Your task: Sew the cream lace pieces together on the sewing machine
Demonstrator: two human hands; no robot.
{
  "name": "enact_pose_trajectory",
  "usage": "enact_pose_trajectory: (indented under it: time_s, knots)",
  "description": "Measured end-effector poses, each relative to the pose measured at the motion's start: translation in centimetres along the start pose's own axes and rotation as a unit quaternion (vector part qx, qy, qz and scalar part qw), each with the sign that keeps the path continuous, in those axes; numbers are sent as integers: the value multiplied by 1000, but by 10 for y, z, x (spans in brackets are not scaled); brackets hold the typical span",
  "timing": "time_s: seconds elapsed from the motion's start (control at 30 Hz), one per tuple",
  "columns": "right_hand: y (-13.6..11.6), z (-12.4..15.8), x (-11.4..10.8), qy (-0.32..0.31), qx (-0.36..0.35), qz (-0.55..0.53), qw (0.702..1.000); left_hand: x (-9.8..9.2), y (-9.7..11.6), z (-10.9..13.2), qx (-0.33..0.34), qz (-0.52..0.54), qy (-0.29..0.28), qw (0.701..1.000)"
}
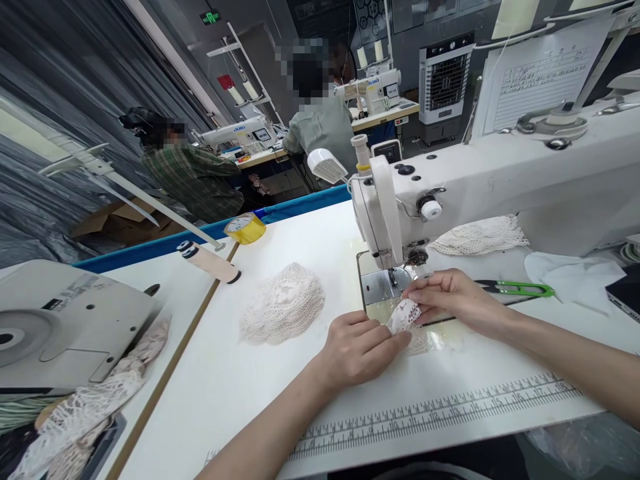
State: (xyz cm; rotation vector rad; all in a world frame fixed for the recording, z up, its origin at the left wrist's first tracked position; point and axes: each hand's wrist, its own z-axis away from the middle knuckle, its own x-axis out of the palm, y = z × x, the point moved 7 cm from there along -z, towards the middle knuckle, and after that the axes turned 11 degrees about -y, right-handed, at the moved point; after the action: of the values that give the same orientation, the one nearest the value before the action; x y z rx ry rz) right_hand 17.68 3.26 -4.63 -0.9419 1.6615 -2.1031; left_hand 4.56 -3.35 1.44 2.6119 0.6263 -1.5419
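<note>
The left hand (367, 347) and the right hand (453, 300) met near the front edge of the white worktop (280, 420), gripping a small piece of lace (406, 315) between them. The right fingers pinched its upper end, close to the needle plate of the sewing machine (393, 207); the left fingers were closed on its lower end. The lace piece lay just on the front-edge side of the needle plate, above a ruler (435, 417) marked along that front edge.

Toward the left edge sat a heap of cream lace (285, 303), well apart from the hands. A spool of thread (213, 262) and a roll of yellow tape (246, 229) were near the far left corner. More lace (480, 235) lay behind the needle, under the machine's arm. To the right were thread snips (525, 288) with a green handle, and a white cloth (575, 275) beside them.

Past the far edge, two people sat at other sewing machines (247, 133).
</note>
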Motion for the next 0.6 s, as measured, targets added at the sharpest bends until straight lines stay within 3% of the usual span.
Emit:
enact_pose_trajectory:
  time_s: [0.4,0.6]
  knots:
    - [-3,1,1,4,-2,5,1000,0,2,-1,13,-11,0,1000]
    - [-6,2,3,5,-9,-4,1000,4,25,-4,78,48,-28,995]
